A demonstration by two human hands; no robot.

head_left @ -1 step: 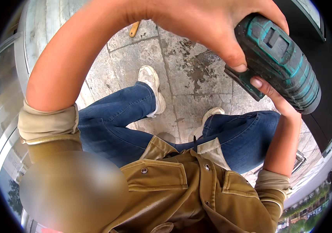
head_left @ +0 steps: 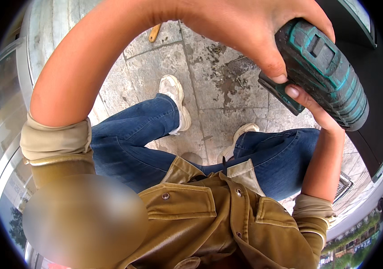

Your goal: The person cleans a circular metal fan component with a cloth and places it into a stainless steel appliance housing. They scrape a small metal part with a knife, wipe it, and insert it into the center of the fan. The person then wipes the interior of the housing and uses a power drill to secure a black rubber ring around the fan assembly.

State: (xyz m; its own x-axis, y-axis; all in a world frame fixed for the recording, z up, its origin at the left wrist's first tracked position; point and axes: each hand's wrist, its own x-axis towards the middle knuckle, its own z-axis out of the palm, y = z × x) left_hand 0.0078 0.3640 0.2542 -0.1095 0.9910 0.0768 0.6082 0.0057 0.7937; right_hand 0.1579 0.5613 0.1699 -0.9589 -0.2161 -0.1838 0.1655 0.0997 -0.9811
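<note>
A bulky teal-and-black power tool (head_left: 323,67), scuffed and with a ribbed rounded end, is held up at the upper right. My left hand (head_left: 249,33) reaches across from the left and is closed on the tool's far end, its thumb bent down along the near side. My right hand (head_left: 314,110) comes up from below, mostly hidden behind the tool. Its thumb points at a flat dark-green block (head_left: 281,94) under the body, close to my left thumb. Both hands' other fingers are largely hidden, and so is the tool's working end.
Stained stone paving (head_left: 155,69) lies beneath, with my white shoes (head_left: 176,101) on it. An orange-brown handle (head_left: 154,33) rests on the paving at the top. A dark panel (head_left: 370,85) stands along the right side. Lower right is a floor grate (head_left: 344,186); a metal-framed window (head_left: 10,107) is at the left.
The power tool and both hands have shifted only very slightly; the grip looks the same.
</note>
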